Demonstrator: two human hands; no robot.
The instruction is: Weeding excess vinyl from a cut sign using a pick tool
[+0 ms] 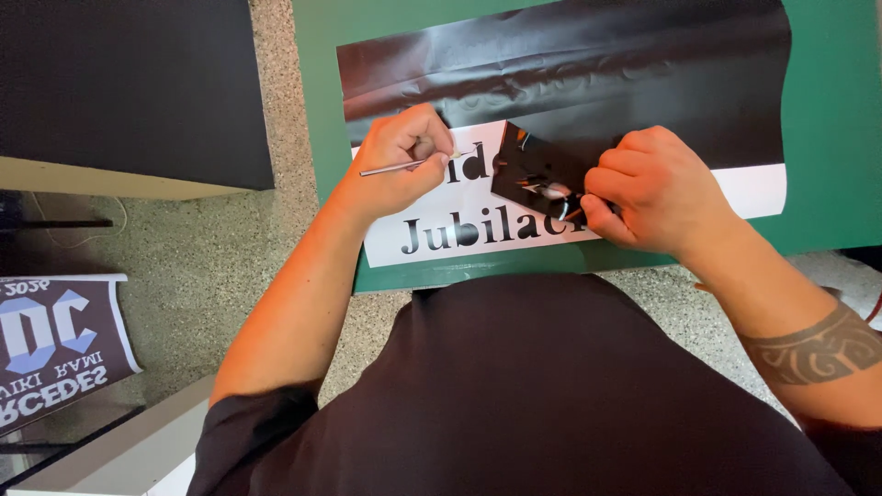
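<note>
So this is vinyl weeding on a green cutting mat (827,110), with the black vinyl sheet (588,73) lying across the mat's far half and its white backing paper (441,248) running along the near edge. The left hand (400,161) is curled tight around a thin metal weeding pick (390,169), held like a pencil, tip resting on the backing near the upper row of cut black letters (469,230). The right hand (648,188) is closed in a pinch on the peeled-back flap of vinyl (537,174), which is folded over toward the middle of the sheet, shiny side up.

My two cents on doing this bit well: pull the flap low and flat, back over itself, not upward, so the small letter pieces stay stuck to the backing. Go slow. Keep the pick right at the peel line and press down any letter edge that starts lifting with the waste. Don't let the sticky flap drop back onto the letters already freed, it will probably grab them. The mat sits near the worktop's front edge, so keep the backing from sliding off toward the body.
</note>
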